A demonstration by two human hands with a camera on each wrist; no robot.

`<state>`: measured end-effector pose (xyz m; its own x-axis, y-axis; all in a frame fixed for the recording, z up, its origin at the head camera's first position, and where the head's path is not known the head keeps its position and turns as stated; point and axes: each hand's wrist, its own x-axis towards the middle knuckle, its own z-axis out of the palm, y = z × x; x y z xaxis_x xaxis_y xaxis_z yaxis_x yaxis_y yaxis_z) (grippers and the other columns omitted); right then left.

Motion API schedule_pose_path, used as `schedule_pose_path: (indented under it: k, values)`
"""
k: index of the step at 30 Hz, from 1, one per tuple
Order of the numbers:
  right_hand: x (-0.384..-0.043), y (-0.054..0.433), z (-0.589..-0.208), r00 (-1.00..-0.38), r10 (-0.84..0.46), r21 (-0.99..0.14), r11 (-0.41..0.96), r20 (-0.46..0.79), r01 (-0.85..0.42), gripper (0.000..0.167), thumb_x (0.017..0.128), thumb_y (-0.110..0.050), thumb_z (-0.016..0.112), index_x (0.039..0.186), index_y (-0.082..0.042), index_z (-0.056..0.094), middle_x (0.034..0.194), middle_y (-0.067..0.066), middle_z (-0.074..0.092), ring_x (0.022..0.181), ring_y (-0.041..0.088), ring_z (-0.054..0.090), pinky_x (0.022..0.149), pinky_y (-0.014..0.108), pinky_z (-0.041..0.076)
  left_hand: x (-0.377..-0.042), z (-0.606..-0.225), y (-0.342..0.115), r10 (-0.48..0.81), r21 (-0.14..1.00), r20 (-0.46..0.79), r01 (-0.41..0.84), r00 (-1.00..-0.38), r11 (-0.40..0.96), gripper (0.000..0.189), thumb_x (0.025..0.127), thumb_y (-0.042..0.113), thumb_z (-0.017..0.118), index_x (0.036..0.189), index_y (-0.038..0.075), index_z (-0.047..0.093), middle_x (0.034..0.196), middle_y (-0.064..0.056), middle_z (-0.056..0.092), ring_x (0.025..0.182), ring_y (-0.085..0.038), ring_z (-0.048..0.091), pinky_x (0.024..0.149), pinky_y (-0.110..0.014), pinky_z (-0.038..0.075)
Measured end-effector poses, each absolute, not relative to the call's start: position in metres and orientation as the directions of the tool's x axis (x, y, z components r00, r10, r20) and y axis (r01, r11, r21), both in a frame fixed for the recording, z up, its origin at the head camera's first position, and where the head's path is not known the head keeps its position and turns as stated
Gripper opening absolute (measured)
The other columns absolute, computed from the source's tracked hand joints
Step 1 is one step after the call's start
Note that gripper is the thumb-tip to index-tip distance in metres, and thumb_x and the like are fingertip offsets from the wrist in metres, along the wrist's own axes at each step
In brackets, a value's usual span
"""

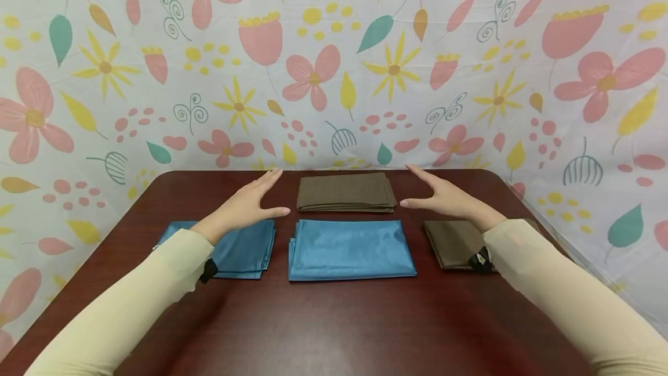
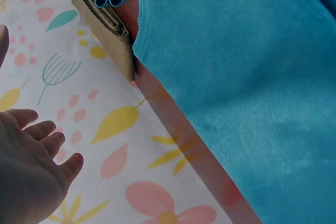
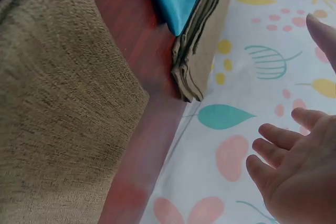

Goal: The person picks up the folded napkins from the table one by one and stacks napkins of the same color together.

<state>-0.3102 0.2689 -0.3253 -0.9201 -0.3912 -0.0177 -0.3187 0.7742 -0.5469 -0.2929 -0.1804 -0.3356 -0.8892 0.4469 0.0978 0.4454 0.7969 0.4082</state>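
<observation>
My left hand (image 1: 242, 205) is held over the far edge of a folded blue cloth (image 1: 242, 251) on the left, fingers straight and thumb spread, holding nothing. On the other side my right hand (image 1: 446, 196) is spread the same way above a folded brown cloth (image 1: 451, 242), which the forearm partly hides. Between the two hands, at the back, lies another folded brown cloth (image 1: 344, 192). A second folded blue cloth (image 1: 352, 250) lies in front of it. Both wrist views show the fingers (image 2: 50, 137) and the other hand's fingers (image 3: 278, 145) extended, away from the cloths.
The cloths lie on a dark reddish-brown table (image 1: 323, 329) with rounded far corners. Right behind its back edge hangs a white curtain (image 1: 323, 28) printed with flowers and leaves, which also runs along both sides. A black band (image 1: 481, 261) sits at each wrist.
</observation>
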Motion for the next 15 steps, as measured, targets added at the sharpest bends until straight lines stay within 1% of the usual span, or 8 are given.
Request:
schedule_pose_path:
  k: [3, 5, 12, 15]
  values:
    - [-0.314, 0.268, -0.325, -0.927, -0.375, -0.549, 0.779, -0.022, -0.302, 0.094, 0.085, -0.061, 0.064, 0.154, -0.04, 0.003, 0.164, 0.003, 0.008, 0.148, 0.036, 0.015, 0.109, 0.067, 0.027, -0.297, -0.336, -0.179, 0.424, 0.452, 0.08, 0.412, -0.902, 0.791, 0.1, 0.085, 0.063, 0.061, 0.157, 0.022, 0.006, 0.164, -0.004, 0.007, 0.15, -0.031, 0.011, 0.117, -0.059, 0.019]
    - [-0.317, 0.268, -0.325, -0.928, -0.371, -0.546, 0.782, -0.023, -0.299, 0.095, 0.085, -0.062, 0.063, 0.155, -0.039, 0.003, 0.164, 0.003, 0.008, 0.148, 0.036, 0.015, 0.108, 0.067, 0.027, -0.299, -0.336, -0.177, 0.406, 0.48, 0.065, 0.385, -0.911, 0.788, 0.101, 0.084, 0.064, 0.062, 0.157, 0.022, 0.005, 0.164, -0.004, 0.007, 0.15, -0.03, 0.011, 0.117, -0.058, 0.02]
    - [-0.326, 0.265, -0.327, -0.933, -0.359, -0.558, 0.782, -0.038, -0.278, 0.102, 0.083, -0.065, 0.063, 0.157, -0.029, 0.002, 0.161, 0.012, 0.019, 0.145, 0.037, 0.023, 0.108, 0.063, 0.031, -0.309, -0.338, -0.167, 0.379, 0.543, 0.027, 0.332, -0.925, 0.772, 0.104, 0.085, 0.06, 0.064, 0.157, 0.014, 0.005, 0.164, -0.008, 0.007, 0.15, -0.03, 0.009, 0.118, -0.056, 0.02]
    - [-0.333, 0.261, -0.328, -0.93, -0.36, -0.587, 0.769, -0.069, -0.254, 0.104, 0.084, -0.064, 0.063, 0.157, -0.024, 0.001, 0.16, 0.013, 0.02, 0.144, 0.038, 0.024, 0.109, 0.062, 0.031, -0.314, -0.339, -0.163, 0.362, 0.567, 0.008, 0.303, -0.932, 0.766, 0.104, 0.086, 0.058, 0.064, 0.157, 0.012, 0.003, 0.163, -0.011, 0.006, 0.15, -0.032, 0.009, 0.118, -0.056, 0.021]
